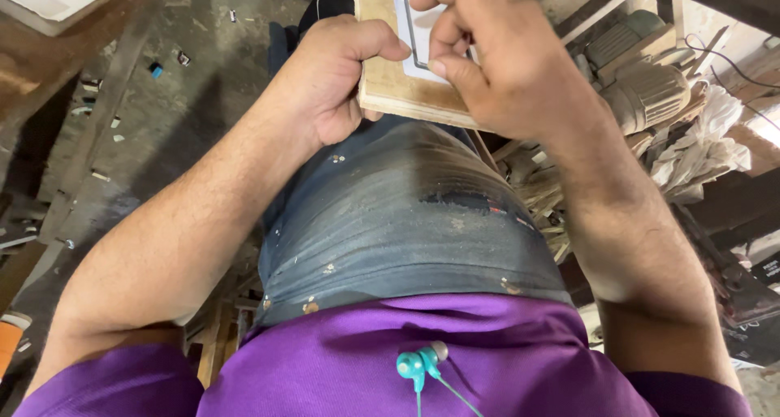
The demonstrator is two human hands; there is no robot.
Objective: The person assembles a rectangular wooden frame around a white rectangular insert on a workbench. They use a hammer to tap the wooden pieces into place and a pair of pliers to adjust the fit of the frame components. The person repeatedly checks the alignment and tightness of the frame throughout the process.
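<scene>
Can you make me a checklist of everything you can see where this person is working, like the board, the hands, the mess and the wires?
Surface: wooden board resting on the lap.
Job's things: white sheet with a dark line, lying on the board.
Clutter: wood scraps and crumpled rags to the right.
Grippers: left hand grips the board's edge; right hand pinches at the sheet.
Cables: teal earphones hanging on the purple shirt.
Surroundings: dusty floor, motor.
</scene>
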